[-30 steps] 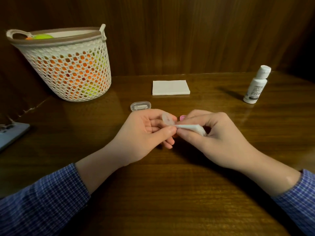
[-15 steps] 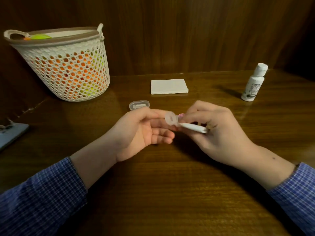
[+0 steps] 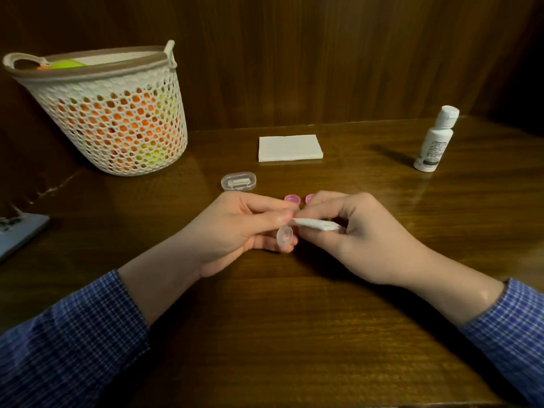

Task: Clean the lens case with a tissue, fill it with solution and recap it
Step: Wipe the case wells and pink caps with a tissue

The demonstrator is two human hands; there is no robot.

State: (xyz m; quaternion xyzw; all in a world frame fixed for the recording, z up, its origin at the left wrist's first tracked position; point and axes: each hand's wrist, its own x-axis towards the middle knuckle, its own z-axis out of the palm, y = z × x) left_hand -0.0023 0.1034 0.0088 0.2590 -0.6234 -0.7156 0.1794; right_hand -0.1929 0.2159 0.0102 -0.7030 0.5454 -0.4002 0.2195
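Note:
My left hand (image 3: 235,228) pinches a clear lens case (image 3: 284,236), one round well showing below my thumb. My right hand (image 3: 359,231) grips a folded white tissue (image 3: 316,225) whose tip touches the case at my left fingertips. Two pink caps (image 3: 292,198) (image 3: 309,197) lie on the table just beyond my hands, the right one partly hidden by my fingers. A white solution bottle (image 3: 435,139) stands capped at the far right.
A stack of white tissues (image 3: 290,148) lies at the back centre. A small clear oval box (image 3: 238,181) sits left of the caps. A white mesh basket (image 3: 112,113) stands at the back left. A grey flat object (image 3: 17,234) lies at the left edge.
My left hand has turned the case so its well hangs lower, below my thumb. Both hands have dropped slightly, uncovering the two pink caps behind them.

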